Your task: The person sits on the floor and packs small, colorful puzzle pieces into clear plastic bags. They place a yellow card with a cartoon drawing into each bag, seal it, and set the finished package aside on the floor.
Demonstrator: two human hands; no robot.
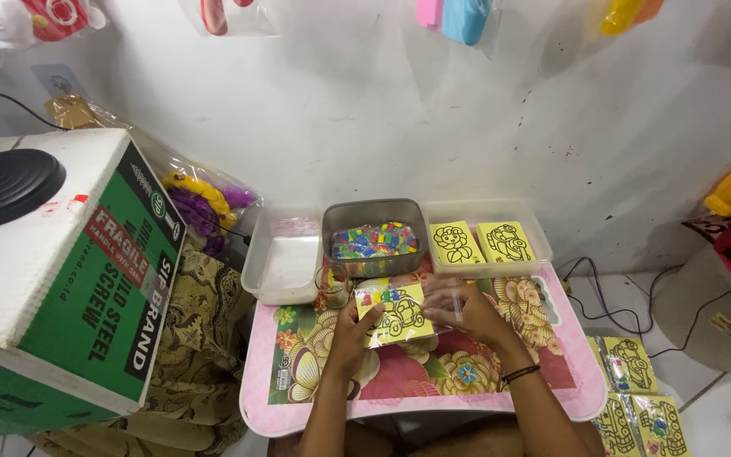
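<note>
A yellow card [398, 316] with a black outline drawing of a car sits in a clear plastic sleeve, with small coloured pieces at its top. My left hand [351, 335] grips its left edge. My right hand [464, 310] holds the right side, fingers on the sleeve's clear edge. The card hovers just above a small pink table [433, 406] with a flower-patterned top.
Three trays line the table's far edge: a clear one [283, 254] at left, a metal one [374, 239] with several coloured pieces, and a clear one [488, 241] with two yellow cards. A small glass [332, 285] stands nearby. A large cardboard box [61, 279] is left. Packed cards [632, 389] lie on the floor, right.
</note>
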